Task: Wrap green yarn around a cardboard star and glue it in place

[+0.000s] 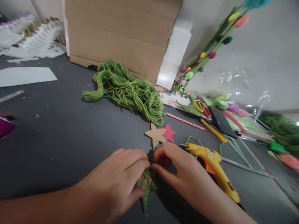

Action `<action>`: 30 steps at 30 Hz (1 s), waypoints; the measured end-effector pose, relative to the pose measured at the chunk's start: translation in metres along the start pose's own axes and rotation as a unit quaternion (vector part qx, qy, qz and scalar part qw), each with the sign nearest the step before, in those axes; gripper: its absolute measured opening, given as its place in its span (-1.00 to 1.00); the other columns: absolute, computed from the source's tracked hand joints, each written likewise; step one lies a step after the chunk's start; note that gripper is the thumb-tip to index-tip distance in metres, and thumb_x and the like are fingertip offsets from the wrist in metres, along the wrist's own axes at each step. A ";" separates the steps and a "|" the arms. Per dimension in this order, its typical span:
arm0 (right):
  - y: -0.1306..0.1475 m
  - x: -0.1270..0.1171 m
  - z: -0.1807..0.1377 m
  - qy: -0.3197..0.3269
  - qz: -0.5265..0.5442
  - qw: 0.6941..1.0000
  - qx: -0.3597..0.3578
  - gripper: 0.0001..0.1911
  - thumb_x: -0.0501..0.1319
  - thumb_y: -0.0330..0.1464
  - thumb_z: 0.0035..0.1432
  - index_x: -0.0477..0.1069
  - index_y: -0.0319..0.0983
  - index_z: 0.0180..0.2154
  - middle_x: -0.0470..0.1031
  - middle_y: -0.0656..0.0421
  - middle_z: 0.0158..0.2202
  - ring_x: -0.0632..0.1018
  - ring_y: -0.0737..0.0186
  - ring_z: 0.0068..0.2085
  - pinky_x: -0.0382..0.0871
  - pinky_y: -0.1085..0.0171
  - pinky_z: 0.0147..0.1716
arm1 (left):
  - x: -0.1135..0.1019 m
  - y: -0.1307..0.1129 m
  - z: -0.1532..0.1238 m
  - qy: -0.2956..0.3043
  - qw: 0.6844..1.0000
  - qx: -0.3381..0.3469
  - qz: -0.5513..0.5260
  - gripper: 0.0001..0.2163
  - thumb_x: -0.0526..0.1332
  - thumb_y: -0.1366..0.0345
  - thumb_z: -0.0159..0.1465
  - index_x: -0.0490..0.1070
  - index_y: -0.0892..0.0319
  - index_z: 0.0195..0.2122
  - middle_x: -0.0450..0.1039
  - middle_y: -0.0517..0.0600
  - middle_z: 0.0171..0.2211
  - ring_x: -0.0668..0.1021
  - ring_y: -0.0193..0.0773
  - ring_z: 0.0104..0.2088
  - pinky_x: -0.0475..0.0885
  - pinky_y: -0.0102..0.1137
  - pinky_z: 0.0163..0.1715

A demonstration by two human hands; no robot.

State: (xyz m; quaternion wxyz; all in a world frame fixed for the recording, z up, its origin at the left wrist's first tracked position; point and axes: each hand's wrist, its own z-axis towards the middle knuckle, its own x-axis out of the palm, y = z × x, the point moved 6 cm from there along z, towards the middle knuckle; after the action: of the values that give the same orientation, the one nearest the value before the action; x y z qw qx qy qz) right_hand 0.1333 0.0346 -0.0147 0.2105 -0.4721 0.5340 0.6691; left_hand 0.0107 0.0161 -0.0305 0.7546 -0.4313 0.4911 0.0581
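My left hand [122,177] is closed on a cardboard star partly wrapped in green yarn [145,199]. Its lower points stick out below my fingers, while the upper part is hidden. Close beside it, my right hand [178,169] has thumb and forefinger pinched together. A thin green strand [157,142] shows at these fingers, but the pinch itself is partly covered. Just beyond my hands lie a plain tan star [155,134] and a red star [169,133], overlapping. Right of my right hand rests a yellow glue gun [216,165] with an orange trigger.
A loose skein of green yarn [130,88] lies before an upright cardboard sheet [121,34]. At right are a striped pink stick [185,121], scissors [202,108], a yellow cutter [213,130] and a stem with coloured pompoms [210,49]. White paper [25,76] lies at left.
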 end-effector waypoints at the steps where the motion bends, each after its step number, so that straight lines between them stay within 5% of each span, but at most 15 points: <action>1: 0.000 0.000 0.000 0.005 0.003 1.000 0.000 -0.84 0.21 -0.54 0.01 0.29 -0.20 -0.47 0.38 0.26 -0.48 0.40 0.31 -0.43 0.29 0.36 -0.45 | -0.001 0.000 -0.001 -0.013 1.000 -0.010 0.007 -0.80 0.19 0.45 0.12 0.36 0.20 -0.20 0.43 0.06 -0.09 0.48 -0.13 -0.20 0.40 -0.27 -0.22; 9: 0.003 -0.001 -0.005 -0.001 0.016 0.999 -0.031 -0.86 0.15 -0.53 0.05 0.36 -0.19 -0.46 0.39 0.23 -0.48 0.41 0.30 -0.41 0.28 0.35 -0.44 | 0.000 0.001 -0.001 0.010 0.999 -0.029 0.015 -0.91 0.22 0.43 0.13 0.38 0.16 -0.33 0.43 -0.02 -0.18 0.48 -0.19 -0.25 0.40 -0.32 -0.23; 24: -0.018 0.011 -0.001 0.018 0.087 0.989 0.114 -0.86 0.15 -0.54 -0.04 0.38 -0.19 -0.43 0.35 0.30 -0.57 0.36 0.35 -0.55 0.20 0.40 -0.58 | 0.000 0.010 0.002 0.054 0.996 -0.057 -0.035 -0.81 0.14 0.46 0.08 0.41 0.08 -0.30 0.42 -0.08 -0.17 0.48 -0.25 -0.23 0.38 -0.41 -0.24; 30: -0.017 0.010 0.002 0.038 0.078 0.991 0.106 -0.85 0.17 -0.54 -0.03 0.41 -0.19 -0.49 0.41 0.29 -0.55 0.38 0.35 -0.53 0.20 0.39 -0.54 | -0.001 0.011 0.004 0.064 0.996 -0.051 -0.041 -0.79 0.17 0.42 0.10 0.43 0.06 -0.24 0.40 -0.07 -0.11 0.48 -0.22 -0.19 0.38 -0.40 -0.22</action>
State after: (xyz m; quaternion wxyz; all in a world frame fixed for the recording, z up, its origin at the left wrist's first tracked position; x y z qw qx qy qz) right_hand 0.1413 0.0403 -0.0325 0.1865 -0.4290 0.6447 0.6046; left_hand 0.0075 0.0257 -0.0359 0.7002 -0.4918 0.5169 0.0246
